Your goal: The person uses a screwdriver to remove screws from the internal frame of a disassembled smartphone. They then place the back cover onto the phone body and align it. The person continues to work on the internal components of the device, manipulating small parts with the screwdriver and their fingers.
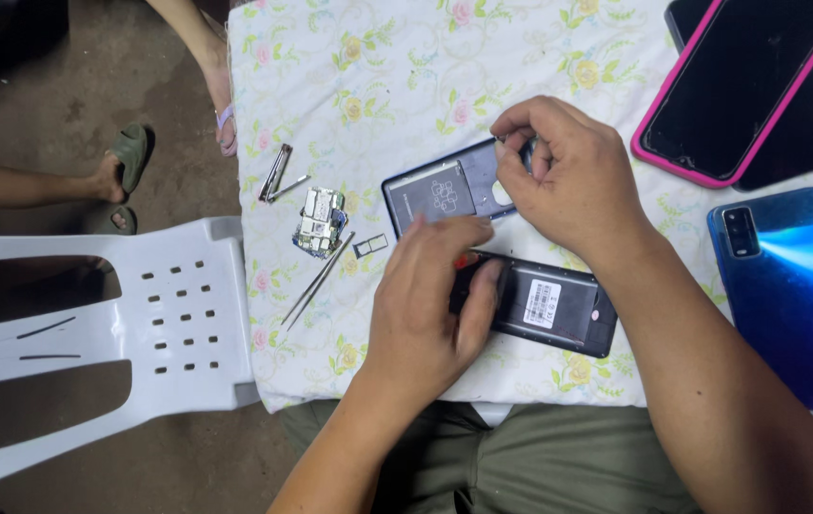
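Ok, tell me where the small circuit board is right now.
In the head view, the circuit board lies on the floral cloth, left of both hands, between the tweezers and a small metal tool.

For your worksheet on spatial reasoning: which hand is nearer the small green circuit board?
Left. The left hand lies just right of the circuit board; the right hand sits farther right.

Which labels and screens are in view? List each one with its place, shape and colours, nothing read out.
Phone in pink case: top right, on a dark slab; rectangular black screen, unlit, pink rim.
White label: on the battery of the opened black phone under the left hand; small rectangle, dark print.
Blue phone: right edge, back side up, glossy blue; no screen showing.
Dark back cover: under the right hand; pale printed marks inside.
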